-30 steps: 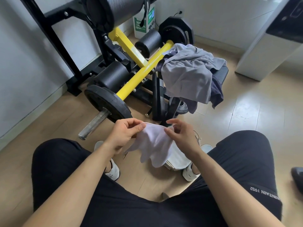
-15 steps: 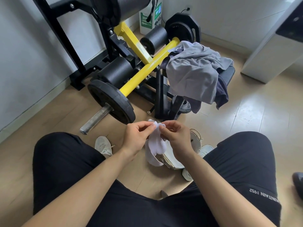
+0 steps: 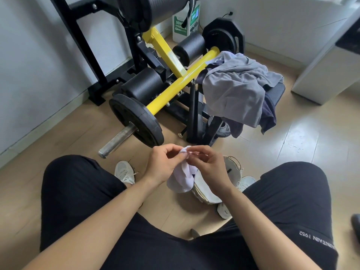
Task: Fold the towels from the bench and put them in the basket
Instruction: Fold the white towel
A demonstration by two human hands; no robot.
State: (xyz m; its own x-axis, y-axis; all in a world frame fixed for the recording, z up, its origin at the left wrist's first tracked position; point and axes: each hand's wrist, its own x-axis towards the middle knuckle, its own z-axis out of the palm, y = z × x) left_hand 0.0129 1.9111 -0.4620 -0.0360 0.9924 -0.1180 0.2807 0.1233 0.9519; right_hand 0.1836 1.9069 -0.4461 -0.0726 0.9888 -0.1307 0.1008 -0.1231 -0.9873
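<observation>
I sit with a small white towel (image 3: 181,178) held between my knees. My left hand (image 3: 165,164) and my right hand (image 3: 206,164) pinch its top edge together, fingertips almost touching, and the cloth hangs doubled below them. Under the towel and my right wrist stands a pale woven basket (image 3: 234,168) on the floor, mostly hidden. On the black bench (image 3: 275,92) ahead lies a heap of grey towels (image 3: 237,90) with a dark blue cloth (image 3: 269,114) hanging beneath.
A yellow and black weight machine (image 3: 175,82) with a plate and steel bar end (image 3: 116,139) stands left of the bench. White sneakers (image 3: 124,172) are on the wooden floor. A white cabinet (image 3: 327,71) stands at the right.
My hands have come together, bringing the towel's two top corners to meet, so the spread cloth now hangs folded in half. The view has tilted slightly down.
</observation>
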